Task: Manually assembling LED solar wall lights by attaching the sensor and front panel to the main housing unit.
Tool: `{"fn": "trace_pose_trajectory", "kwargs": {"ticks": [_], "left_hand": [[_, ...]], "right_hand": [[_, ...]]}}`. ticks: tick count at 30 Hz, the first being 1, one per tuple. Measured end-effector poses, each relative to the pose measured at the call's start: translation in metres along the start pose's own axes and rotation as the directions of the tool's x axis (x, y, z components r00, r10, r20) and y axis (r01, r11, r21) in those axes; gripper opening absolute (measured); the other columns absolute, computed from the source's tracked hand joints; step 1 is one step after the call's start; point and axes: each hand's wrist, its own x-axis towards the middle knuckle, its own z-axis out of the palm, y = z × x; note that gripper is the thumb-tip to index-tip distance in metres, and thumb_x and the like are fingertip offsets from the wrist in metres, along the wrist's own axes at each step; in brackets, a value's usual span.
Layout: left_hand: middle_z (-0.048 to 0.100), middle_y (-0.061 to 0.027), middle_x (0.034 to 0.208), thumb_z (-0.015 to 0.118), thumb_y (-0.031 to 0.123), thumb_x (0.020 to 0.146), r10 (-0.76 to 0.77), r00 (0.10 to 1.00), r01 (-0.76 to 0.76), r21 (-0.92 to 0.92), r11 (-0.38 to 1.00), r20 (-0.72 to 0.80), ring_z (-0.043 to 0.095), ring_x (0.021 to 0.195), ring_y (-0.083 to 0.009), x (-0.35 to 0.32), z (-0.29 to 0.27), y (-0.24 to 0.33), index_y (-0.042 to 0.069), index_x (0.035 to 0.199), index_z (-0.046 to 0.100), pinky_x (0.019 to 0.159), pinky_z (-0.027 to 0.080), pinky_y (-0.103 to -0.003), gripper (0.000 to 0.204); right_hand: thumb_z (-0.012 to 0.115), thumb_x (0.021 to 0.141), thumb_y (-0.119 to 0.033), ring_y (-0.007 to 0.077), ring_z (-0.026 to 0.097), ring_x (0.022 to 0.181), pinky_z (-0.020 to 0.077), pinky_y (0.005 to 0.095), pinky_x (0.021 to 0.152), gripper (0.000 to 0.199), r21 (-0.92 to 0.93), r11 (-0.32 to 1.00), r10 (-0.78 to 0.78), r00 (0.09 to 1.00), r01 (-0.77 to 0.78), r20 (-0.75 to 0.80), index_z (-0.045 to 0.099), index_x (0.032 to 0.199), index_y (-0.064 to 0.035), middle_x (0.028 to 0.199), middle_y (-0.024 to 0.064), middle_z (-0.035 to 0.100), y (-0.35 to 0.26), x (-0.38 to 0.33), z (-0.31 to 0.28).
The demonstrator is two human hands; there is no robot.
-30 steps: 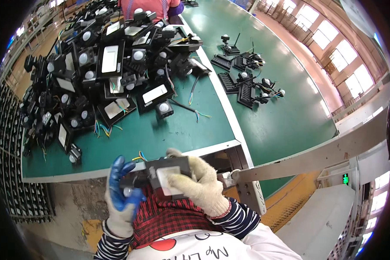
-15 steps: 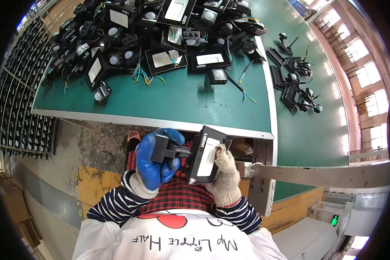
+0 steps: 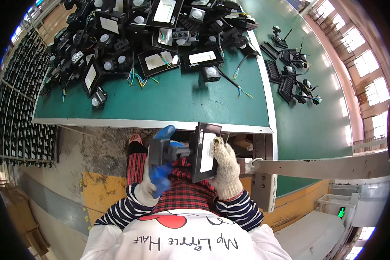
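My left hand (image 3: 160, 175), in a blue coated glove, is around a black box-shaped sensor head (image 3: 159, 151). Motion smears its fingers, some above the box and some below. A short stalk runs from the box toward the floodlight (image 3: 207, 151); whether the two are joined I cannot make out. The floodlight is a flat black frame with a pale panel, tilted on edge. Gripping its right side is my right hand (image 3: 226, 169), in a cream knitted glove, thumb over the panel. Both hands are in front of the table edge, above my lap.
On the green table (image 3: 160, 104) ahead lies a heap of black floodlights (image 3: 197, 57) with domed sensors and loose coloured wires. Several more lights (image 3: 288, 71) lie on the green surface to the right. A metal rail (image 3: 320, 167) juts out at right. Racks (image 3: 17, 99) stand far left.
My left hand has shifted its fingers around the sensor head and is now blurred. The floodlight has turned slightly more edge-on. The whole view has shifted a little.
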Motion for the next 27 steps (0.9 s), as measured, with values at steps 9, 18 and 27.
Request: {"fn": "trace_pose_trajectory", "kwargs": {"ticks": [9,18,27], "left_hand": [[0.048,-0.0157,0.143,0.049,0.019,0.102,-0.064,0.976,-0.015,0.357,0.934,0.208,0.047,0.132,-0.0241,-0.030,-0.071,-0.029,-0.004,0.138,0.045,0.114,0.035,-0.033,0.043],[0.053,-0.0083,0.135,0.060,0.008,0.096,-0.385,0.866,0.419,0.045,0.907,-0.319,0.053,0.123,-0.0181,-0.030,-0.049,-0.035,0.006,0.141,0.044,0.109,0.041,-0.029,0.048],[0.051,-0.0101,0.132,0.064,0.002,0.090,-0.324,0.922,0.386,0.457,0.801,-0.211,0.053,0.117,-0.0185,-0.044,-0.083,-0.062,0.010,0.141,0.037,0.102,0.046,-0.031,0.059]], "right_hand": [[0.053,0.099,-0.024,0.0189,0.068,0.080,0.0519,0.0289,0.072,0.039,-0.696,0.646,-0.194,0.949,0.315,0.249,0.057,0.125,0.0051,0.090,0.0164,0.069,-0.053,-0.006,0.035],[0.062,0.094,-0.006,0.0167,0.063,0.087,0.0510,0.0281,0.078,0.041,-0.625,0.709,-0.280,0.944,0.326,0.175,0.053,0.133,0.0058,0.100,0.0151,0.065,-0.027,-0.031,0.038],[0.059,0.095,-0.007,0.0214,0.063,0.087,0.0509,0.0304,0.079,0.041,-0.658,0.581,-0.495,0.850,0.479,0.181,0.051,0.133,0.0059,0.100,0.0170,0.064,-0.026,-0.021,0.046]]}}
